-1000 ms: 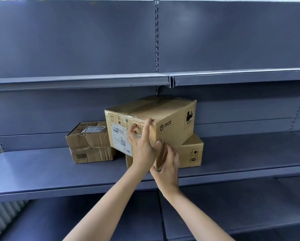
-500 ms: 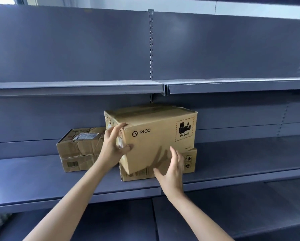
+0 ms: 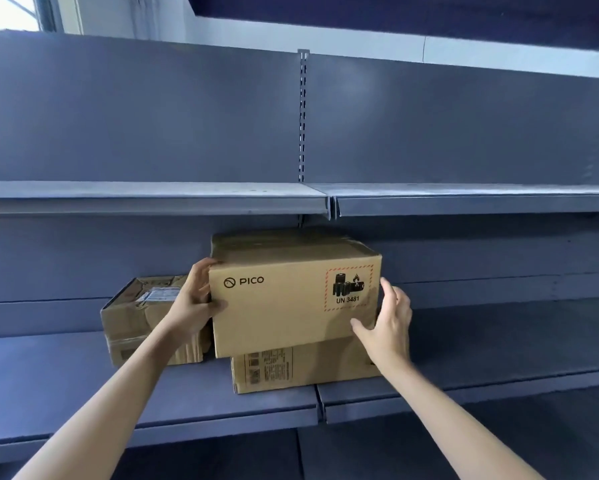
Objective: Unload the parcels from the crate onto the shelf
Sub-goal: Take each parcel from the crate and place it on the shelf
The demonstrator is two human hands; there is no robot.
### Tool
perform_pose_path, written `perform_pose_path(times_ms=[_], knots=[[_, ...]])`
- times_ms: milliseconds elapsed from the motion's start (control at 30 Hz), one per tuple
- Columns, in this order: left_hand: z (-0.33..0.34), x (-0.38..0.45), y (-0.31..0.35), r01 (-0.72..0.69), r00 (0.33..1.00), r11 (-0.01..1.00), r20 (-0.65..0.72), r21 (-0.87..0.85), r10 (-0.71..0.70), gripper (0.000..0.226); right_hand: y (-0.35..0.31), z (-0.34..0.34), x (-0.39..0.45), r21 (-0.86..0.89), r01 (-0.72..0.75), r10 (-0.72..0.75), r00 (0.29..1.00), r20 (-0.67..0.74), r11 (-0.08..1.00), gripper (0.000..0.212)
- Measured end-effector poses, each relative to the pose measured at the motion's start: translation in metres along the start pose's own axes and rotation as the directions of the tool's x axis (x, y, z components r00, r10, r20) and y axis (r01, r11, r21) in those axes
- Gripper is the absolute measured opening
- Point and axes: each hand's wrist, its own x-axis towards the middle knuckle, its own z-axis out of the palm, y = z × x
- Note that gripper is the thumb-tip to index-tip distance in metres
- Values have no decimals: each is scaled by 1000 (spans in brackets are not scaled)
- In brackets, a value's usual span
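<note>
A large brown PICO box (image 3: 284,306) with a battery warning label sits on top of a flatter cardboard box (image 3: 301,370) on the grey shelf (image 3: 222,407). My left hand (image 3: 194,303) grips the PICO box's left front corner, fingers on its left side and thumb on the front. At the box's right front edge is my right hand (image 3: 386,323), fingers straight, thumb touching the front face. The crate is out of view.
A crumpled taped parcel (image 3: 135,320) stands on the same shelf, just left of the stack and behind my left forearm. An upper shelf (image 3: 152,199) runs close above the PICO box. More shelf surface (image 3: 499,341) extends to the right.
The PICO box has been turned so its logo face points at me. My left hand shifted to its left corner and my right hand moved to its right edge. The camera tilted upward.
</note>
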Motion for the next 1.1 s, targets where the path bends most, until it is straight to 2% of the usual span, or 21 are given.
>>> perform_pose_path(times_ms=[300, 567, 1100], knots=[[9, 21, -2, 73, 997, 989, -43, 126, -69, 72, 6, 4, 64, -145, 18, -8, 998, 66, 989, 87], [14, 35, -9, 110, 994, 978, -48, 179, -103, 73, 14, 9, 86, 45, -19, 11, 985, 174, 999, 80], [35, 59, -23, 91, 996, 950, -46, 300, -81, 70, 33, 6, 100, 1, -15, 15, 991, 132, 1000, 75]])
